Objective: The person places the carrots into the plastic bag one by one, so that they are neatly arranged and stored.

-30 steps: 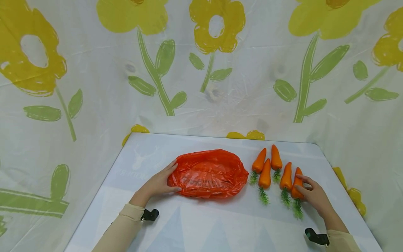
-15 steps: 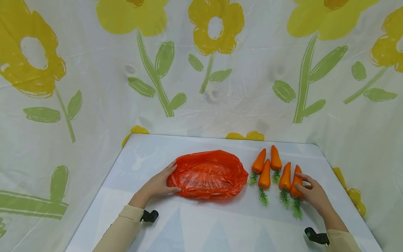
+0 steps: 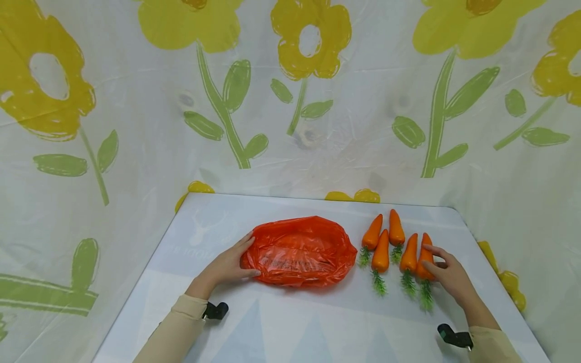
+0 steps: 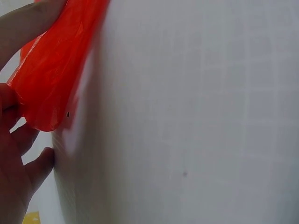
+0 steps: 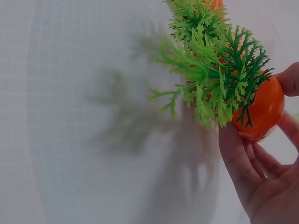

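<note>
A red plastic bag (image 3: 297,252) lies spread in the middle of the table with its mouth open. My left hand (image 3: 229,263) holds the bag's left side, fingers at the back and thumb at the front; in the left wrist view the red film (image 4: 51,79) sits between thumb and fingers. To the bag's right lie several toy carrots with green tops, such as the front one (image 3: 380,254). My right hand (image 3: 455,280) pinches the rightmost carrot (image 3: 424,259) between thumb and fingers. Its leafy top (image 5: 219,74) hides part of the carrot's body in the right wrist view.
The pale table (image 3: 290,327) has a printed pattern and its back edge meets a flower-print curtain (image 3: 354,141). Another carrot (image 3: 409,254) lies close beside the pinched one. A black wrist camera (image 3: 215,310) sits on the left wrist.
My right hand has moved slightly up and left in the head view, and the rightmost carrot has shifted with it. My left hand and the bag stay about where they were.
</note>
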### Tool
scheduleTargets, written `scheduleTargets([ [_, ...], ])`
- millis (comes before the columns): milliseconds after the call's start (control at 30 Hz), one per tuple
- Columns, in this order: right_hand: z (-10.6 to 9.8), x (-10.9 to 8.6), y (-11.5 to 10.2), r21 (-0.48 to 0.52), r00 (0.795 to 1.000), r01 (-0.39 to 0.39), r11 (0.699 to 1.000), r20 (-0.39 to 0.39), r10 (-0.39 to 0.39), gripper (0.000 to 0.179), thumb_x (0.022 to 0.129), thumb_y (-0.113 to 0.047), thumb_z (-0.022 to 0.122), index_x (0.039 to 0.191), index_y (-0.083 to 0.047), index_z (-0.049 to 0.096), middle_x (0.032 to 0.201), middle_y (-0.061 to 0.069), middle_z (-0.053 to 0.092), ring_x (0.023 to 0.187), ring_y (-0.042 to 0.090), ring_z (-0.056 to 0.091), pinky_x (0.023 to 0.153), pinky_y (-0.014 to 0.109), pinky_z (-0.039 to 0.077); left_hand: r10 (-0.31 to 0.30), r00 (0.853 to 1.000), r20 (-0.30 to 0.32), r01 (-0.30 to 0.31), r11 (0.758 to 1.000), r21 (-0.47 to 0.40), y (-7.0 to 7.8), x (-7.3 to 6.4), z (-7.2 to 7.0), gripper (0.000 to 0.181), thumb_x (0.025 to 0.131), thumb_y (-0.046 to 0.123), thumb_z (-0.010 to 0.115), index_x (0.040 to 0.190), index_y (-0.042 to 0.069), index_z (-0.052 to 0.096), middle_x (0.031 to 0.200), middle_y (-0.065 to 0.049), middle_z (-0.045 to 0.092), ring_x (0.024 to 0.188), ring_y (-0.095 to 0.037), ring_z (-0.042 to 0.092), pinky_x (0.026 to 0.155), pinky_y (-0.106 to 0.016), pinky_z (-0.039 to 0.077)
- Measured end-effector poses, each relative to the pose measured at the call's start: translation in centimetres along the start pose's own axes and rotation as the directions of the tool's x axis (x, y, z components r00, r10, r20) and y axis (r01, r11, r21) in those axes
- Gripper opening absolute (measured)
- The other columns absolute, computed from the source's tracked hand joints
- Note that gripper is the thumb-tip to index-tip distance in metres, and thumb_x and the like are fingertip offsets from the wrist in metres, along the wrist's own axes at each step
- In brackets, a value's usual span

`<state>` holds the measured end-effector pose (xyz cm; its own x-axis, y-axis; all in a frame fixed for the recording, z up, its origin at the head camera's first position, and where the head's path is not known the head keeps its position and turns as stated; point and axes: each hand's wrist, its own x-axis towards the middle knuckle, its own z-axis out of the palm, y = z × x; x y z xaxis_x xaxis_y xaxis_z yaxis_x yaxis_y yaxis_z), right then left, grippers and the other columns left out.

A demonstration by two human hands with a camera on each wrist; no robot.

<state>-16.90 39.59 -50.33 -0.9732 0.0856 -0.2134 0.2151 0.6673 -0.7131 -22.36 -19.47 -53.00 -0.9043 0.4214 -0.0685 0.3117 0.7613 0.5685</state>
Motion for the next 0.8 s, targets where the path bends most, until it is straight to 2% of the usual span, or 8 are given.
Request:
scheduleTargets([
  [300, 0.0, 0.3, -0.7, 0.016, 1.0, 0.015, 1.0, 0.008, -0.015, 0.076, 0.103, -0.05, 0.055, 0.156, -0.002, 0.033, 0.156, 0.033, 0.027, 0.127, 0.051, 0.043, 0.087, 0.039, 0.057, -0.02, 1.0, 0.007, 0.02, 1.0, 0.022, 0.1, -0.1, 0.0, 0.106, 0.081, 0.054, 0.081, 0.162, 0.012, 0.027, 0.169, -0.006, 0.021, 0.147, -0.036, 0.036, 0.114, -0.057, 0.037],
  [467, 0.1, 0.4, -1.1, 0.021, 1.0, 0.02, 1.0, 0.012, -0.02, 0.076, 0.102, -0.051, 0.055, 0.157, -0.003, 0.033, 0.155, 0.033, 0.028, 0.124, 0.049, 0.044, 0.086, 0.039, 0.058, -0.036, 0.999, 0.012, 0.036, 0.999, 0.009, 0.1, -0.1, 0.1, 0.105, 0.081, 0.053, 0.081, 0.162, 0.014, 0.028, 0.17, -0.002, 0.019, 0.148, -0.035, 0.034, 0.115, -0.057, 0.036],
  [667, 0.1, 0.7, -1.5, 0.02, 0.999, 0.035, 0.999, 0.008, -0.035, 0.073, 0.103, -0.048, 0.056, 0.157, -0.004, 0.034, 0.155, 0.033, 0.028, 0.123, 0.048, 0.044, 0.084, 0.036, 0.059, -0.021, 1.0, -0.002, 0.021, 1.0, 0.018, 0.1, 0.0, 0.1, 0.105, 0.081, 0.053, 0.082, 0.162, 0.011, 0.028, 0.169, -0.005, 0.021, 0.147, -0.037, 0.036, 0.113, -0.058, 0.037],
  [800, 0.2, 0.8, -1.8, 0.005, 0.999, 0.052, 0.999, 0.007, -0.052, 0.073, 0.103, -0.048, 0.056, 0.157, -0.004, 0.034, 0.155, 0.033, 0.028, 0.123, 0.049, 0.045, 0.085, 0.041, 0.059, -0.021, 1.0, -0.003, 0.021, 1.0, 0.021, 0.1, -0.1, 0.1, 0.106, 0.081, 0.053, 0.081, 0.162, 0.01, 0.028, 0.169, -0.006, 0.021, 0.147, -0.037, 0.036, 0.113, -0.058, 0.038],
])
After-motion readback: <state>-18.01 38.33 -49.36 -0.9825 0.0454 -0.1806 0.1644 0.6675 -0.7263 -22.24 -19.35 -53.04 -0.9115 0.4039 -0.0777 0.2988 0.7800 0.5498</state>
